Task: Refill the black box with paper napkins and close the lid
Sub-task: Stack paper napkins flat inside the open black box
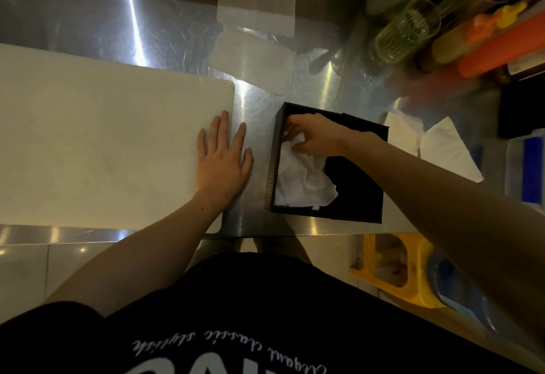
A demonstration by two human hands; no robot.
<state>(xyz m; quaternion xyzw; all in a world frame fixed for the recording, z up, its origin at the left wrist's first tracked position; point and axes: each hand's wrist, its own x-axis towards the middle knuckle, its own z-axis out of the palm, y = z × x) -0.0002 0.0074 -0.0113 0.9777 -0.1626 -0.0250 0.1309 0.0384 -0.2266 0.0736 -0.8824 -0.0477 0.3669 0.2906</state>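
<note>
Steel counter: right hand pinches crumpled napkin inside square black box.

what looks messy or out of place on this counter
The napkins in the black box are crumpled, not stacked flat, under the right hand. Loose napkins lie scattered on the steel counter: some behind the box, some right of it.

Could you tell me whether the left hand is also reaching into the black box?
No, the left hand lies flat on the white cutting board beside the black box; only the right hand is inside.
</note>
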